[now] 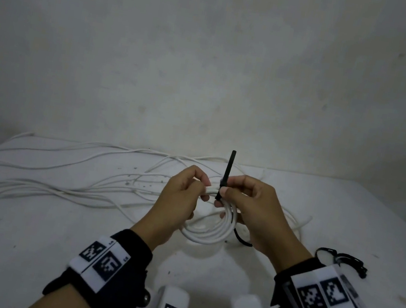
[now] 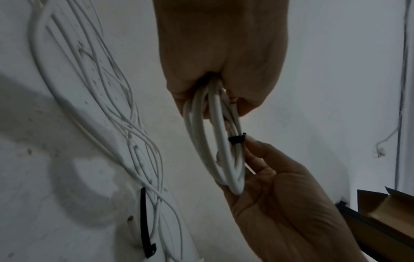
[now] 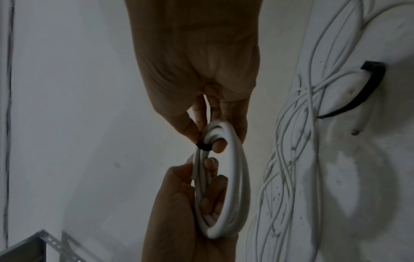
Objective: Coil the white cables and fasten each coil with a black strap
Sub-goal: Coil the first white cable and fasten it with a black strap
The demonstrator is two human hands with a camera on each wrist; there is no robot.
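One coil point(image 1: 207, 224) strapped point(image 1: 225, 176), gripped by left hand point(image 1: 177, 203), pinched by right hand point(image 1: 256, 211); loose cables point(image 1: 32, 173) left.

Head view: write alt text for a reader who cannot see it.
Two hands hold a coil of white cable above a white table: the left hand grips the coil, the right hand pinches a black strap wrapped round it, tail pointing up. Loose white cables sprawl left; spare black straps lie right.

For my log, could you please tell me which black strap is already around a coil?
The black strap wrapped round the coil held up in both hands, tail upright; the spare straps lie loose on the table.
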